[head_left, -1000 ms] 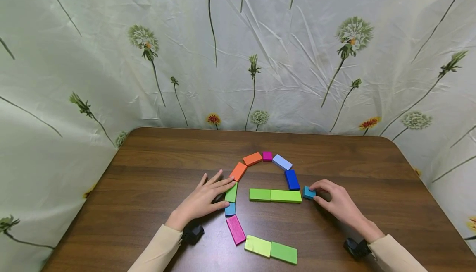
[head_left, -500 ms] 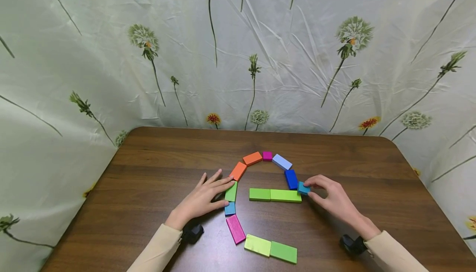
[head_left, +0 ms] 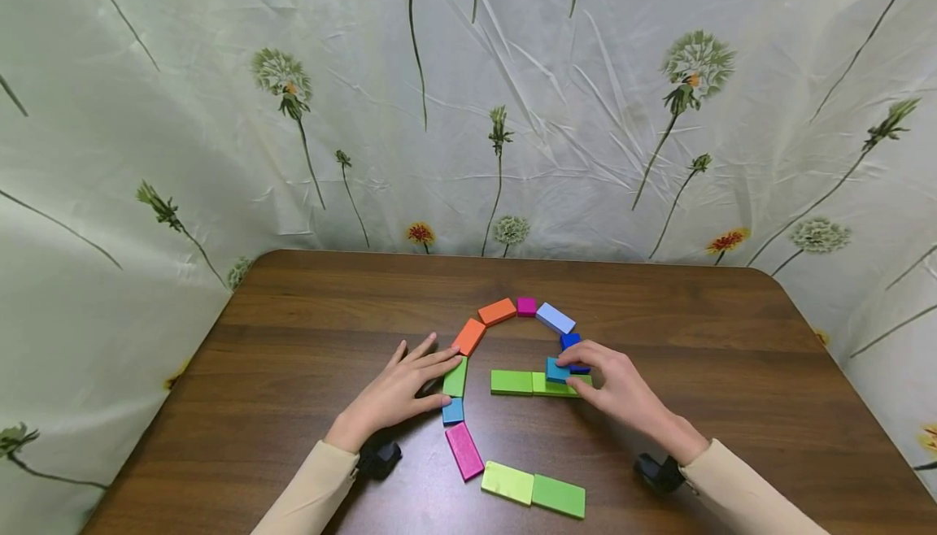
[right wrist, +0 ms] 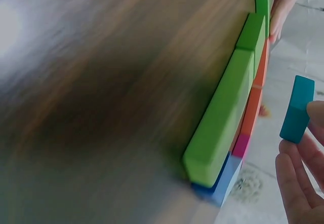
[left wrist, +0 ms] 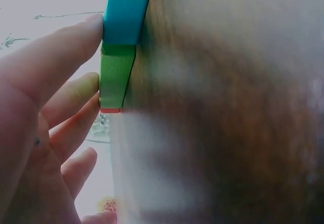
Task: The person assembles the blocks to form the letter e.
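Observation:
Between thumb and fingers my right hand (head_left: 615,384) pinches a small teal-blue block (head_left: 557,370). In the right wrist view this block (right wrist: 297,108) is held up off the table, above the row of green blocks (right wrist: 220,117). The hand partly covers the dark blue block (head_left: 570,343) and the right end of that row. My left hand (head_left: 395,397) lies with fingers spread, its fingertips touching a green block (head_left: 455,378) and its thumb at a blue block (head_left: 453,411). In the left wrist view the thumb meets the blue block's (left wrist: 126,13) top.
An arc of blocks curves over the brown table (head_left: 293,356): two orange blocks (head_left: 498,311), a magenta block (head_left: 526,307) and a light blue block (head_left: 555,319). Lower down lie a pink block (head_left: 464,452), a lime block (head_left: 507,484) and a green block (head_left: 559,496). Flowered cloth (head_left: 586,112) hangs behind.
My right hand has carried the teal-blue block leftward, from right of the green row to above it, now covering part of the dark blue block. The left hand has stayed still.

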Motion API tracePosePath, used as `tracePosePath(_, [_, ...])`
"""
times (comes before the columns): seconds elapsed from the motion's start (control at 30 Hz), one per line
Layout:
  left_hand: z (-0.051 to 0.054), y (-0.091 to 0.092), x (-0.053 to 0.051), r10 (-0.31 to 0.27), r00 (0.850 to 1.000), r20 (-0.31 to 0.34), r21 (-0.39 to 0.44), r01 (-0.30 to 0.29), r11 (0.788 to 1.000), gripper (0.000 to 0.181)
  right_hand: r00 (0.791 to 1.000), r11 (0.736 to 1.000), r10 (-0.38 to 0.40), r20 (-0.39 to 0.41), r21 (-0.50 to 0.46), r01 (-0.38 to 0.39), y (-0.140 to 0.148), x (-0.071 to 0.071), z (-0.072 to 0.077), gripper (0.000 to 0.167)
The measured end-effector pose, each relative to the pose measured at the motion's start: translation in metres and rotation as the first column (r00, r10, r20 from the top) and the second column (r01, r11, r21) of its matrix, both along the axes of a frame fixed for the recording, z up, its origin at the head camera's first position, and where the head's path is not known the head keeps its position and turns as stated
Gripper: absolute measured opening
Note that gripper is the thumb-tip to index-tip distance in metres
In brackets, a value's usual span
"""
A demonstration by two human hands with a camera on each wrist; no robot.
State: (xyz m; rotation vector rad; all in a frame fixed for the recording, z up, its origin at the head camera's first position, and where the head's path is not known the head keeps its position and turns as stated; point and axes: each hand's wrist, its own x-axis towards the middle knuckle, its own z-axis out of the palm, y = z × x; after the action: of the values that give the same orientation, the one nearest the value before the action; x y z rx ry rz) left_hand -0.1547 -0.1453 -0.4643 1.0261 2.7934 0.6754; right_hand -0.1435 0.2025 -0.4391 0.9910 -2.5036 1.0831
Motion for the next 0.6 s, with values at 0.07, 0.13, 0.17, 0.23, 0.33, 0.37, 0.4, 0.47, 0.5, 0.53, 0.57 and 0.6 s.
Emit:
tracePosePath(0.07, [0.000, 0.000, 0.000, 0.000, 1.000, 0.002, 0.002, 0.000, 1.000, 0.060, 1.000, 1.000, 0.017, 0.005, -0.009, -0.017, -0.005, -0.001, 0.000, 0.033])
tracePosePath(0.13, [0.001, 0.000, 0.000, -0.001, 1.000, 0.005, 0.005, 0.001, 1.000, 0.060, 0.999, 0.999, 0.032, 0.018, -0.017, -0.031, -0.011, -0.002, 0.000, 0.032])
tracePosePath(0.17, [0.001, 0.000, 0.000, -0.001, 1.000, 0.007, 0.006, 0.001, 1.000, 0.060, 0.999, 0.999, 0.040, 0.024, -0.020, -0.040, -0.014, -0.003, 0.000, 0.031])
tracePosePath(0.23, [0.001, 0.000, 0.001, -0.002, 1.000, 0.013, 0.009, 0.002, 1.000, 0.060, 0.997, 0.998, 0.058, 0.042, -0.025, -0.057, -0.020, -0.004, 0.000, 0.030])
tracePosePath(0.33, [0.002, 0.000, 0.001, 0.000, 1.000, 0.020, 0.011, 0.000, 1.000, 0.060, 0.994, 0.997, 0.081, 0.068, -0.026, -0.079, -0.028, -0.006, 0.001, 0.028])
tracePosePath(0.37, [0.002, 0.000, 0.001, 0.000, 1.000, 0.021, 0.010, -0.001, 1.000, 0.060, 0.993, 0.996, 0.088, 0.074, -0.025, -0.087, -0.031, -0.007, 0.001, 0.027])
tracePosePath(0.4, [0.001, 0.000, 0.001, 0.001, 1.000, 0.022, 0.010, -0.001, 1.000, 0.060, 0.992, 0.995, 0.094, 0.085, -0.024, -0.093, -0.033, -0.007, 0.000, 0.027])
tracePosePath(0.47, [0.001, 0.000, 0.000, 0.002, 1.000, 0.023, 0.009, -0.003, 1.000, 0.060, 0.988, 0.994, 0.110, 0.105, -0.027, -0.107, -0.038, -0.008, 0.000, 0.025])
tracePosePath(0.5, [0.001, 0.000, 0.000, 0.004, 1.000, 0.024, 0.008, -0.004, 1.000, 0.060, 0.987, 0.993, 0.117, 0.114, -0.029, -0.114, -0.041, -0.009, 0.000, 0.025])
tracePosePath(0.53, [0.001, 0.000, 0.000, 0.005, 1.000, 0.026, 0.009, -0.005, 1.000, 0.060, 0.985, 0.992, 0.122, 0.123, -0.028, -0.119, -0.043, -0.009, 0.000, 0.024])
tracePosePath(0.57, [0.001, 0.000, 0.000, 0.006, 1.000, 0.026, 0.009, -0.006, 1.000, 0.060, 0.983, 0.992, 0.126, 0.132, -0.026, -0.124, -0.046, -0.010, 0.000, 0.023])
tracePosePath(0.6, [0.001, 0.000, 0.000, 0.007, 1.000, 0.027, 0.009, -0.007, 1.000, 0.060, 0.982, 0.992, 0.127, 0.142, -0.022, -0.125, -0.048, -0.010, 0.000, 0.023])
